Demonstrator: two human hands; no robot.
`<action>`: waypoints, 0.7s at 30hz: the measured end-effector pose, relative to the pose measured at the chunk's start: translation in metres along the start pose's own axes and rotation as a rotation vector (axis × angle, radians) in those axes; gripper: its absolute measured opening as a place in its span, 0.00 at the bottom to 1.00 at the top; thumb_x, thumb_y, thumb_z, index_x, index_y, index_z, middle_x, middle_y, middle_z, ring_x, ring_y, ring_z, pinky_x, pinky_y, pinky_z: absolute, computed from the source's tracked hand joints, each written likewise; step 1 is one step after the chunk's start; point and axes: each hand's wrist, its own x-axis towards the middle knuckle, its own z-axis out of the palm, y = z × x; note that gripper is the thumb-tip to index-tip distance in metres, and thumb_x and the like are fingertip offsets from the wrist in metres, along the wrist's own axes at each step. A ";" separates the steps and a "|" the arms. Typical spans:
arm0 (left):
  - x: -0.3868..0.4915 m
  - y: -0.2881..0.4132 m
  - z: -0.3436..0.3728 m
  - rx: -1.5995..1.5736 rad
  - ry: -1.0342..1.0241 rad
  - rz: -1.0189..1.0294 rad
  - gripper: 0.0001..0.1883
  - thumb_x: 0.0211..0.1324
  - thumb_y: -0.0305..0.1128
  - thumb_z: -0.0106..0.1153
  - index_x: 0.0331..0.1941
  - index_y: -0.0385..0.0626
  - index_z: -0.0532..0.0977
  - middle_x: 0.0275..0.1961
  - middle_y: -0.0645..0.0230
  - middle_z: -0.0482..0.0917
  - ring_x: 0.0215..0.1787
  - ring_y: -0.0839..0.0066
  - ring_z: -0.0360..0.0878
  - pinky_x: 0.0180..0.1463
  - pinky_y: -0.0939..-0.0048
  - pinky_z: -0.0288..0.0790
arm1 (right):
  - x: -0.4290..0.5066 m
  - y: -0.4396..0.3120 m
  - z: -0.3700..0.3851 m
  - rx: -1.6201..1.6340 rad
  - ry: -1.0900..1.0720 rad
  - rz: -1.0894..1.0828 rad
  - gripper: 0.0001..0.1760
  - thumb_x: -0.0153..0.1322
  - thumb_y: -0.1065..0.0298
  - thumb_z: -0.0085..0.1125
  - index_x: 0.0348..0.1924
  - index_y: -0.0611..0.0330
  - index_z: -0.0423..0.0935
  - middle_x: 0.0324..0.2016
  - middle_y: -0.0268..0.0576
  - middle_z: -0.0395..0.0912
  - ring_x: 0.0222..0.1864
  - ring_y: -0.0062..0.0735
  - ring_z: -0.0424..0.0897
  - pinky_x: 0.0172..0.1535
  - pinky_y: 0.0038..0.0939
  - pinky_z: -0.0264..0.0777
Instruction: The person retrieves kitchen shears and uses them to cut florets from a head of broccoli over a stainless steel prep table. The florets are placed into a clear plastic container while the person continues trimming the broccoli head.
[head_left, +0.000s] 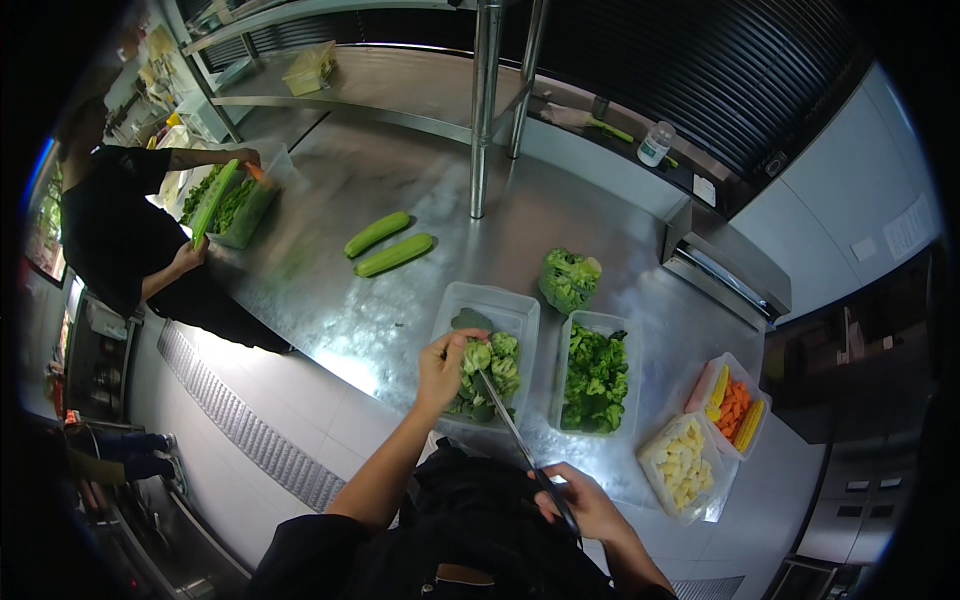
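My left hand (441, 369) holds a piece of broccoli (475, 357) over a clear plastic container (504, 298). In my right hand (581, 501) is the black handle of a long-bladed knife (504, 411). The blade points up and left, and its tip meets the broccoli piece at my left fingers. Cut broccoli florets (505, 373) lie in the container beneath. To its right, a second clear container (636, 352) is filled with darker green florets (596, 379). A whole head of broccoli (570, 280) rests behind that one.
Two green zucchini (394, 253) lie on the steel table (315, 180). Containers of cut potatoes (681, 466) and carrots with corn (733, 409) stand at the right edge. A shelf post (484, 112) rises behind. At far left, a co-worker (112, 217) holds a green stalk over a tub (259, 214).
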 end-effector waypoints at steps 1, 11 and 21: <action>0.002 -0.003 -0.002 -0.021 0.012 -0.012 0.23 0.75 0.42 0.40 0.44 0.32 0.78 0.42 0.59 0.84 0.45 0.74 0.82 0.52 0.72 0.74 | -0.008 0.008 -0.008 -0.023 -0.023 -0.025 0.18 0.73 0.67 0.61 0.53 0.61 0.70 0.22 0.31 0.74 0.24 0.16 0.73 0.30 0.20 0.64; 0.000 -0.017 0.001 -0.317 0.070 -0.612 0.31 0.73 0.55 0.36 0.48 0.33 0.72 0.41 0.57 0.84 0.37 0.70 0.85 0.32 0.75 0.77 | 0.016 0.165 -0.042 -0.999 0.516 0.068 0.26 0.68 0.52 0.62 0.57 0.49 0.72 0.31 0.50 0.83 0.31 0.55 0.83 0.35 0.49 0.76; -0.031 -0.018 0.010 -0.291 0.220 -0.740 0.27 0.69 0.57 0.47 0.37 0.39 0.75 0.29 0.66 0.80 0.28 0.78 0.78 0.28 0.75 0.71 | 0.092 0.066 0.024 -0.715 0.721 -0.397 0.25 0.69 0.56 0.63 0.56 0.58 0.73 0.30 0.48 0.81 0.26 0.47 0.82 0.28 0.38 0.74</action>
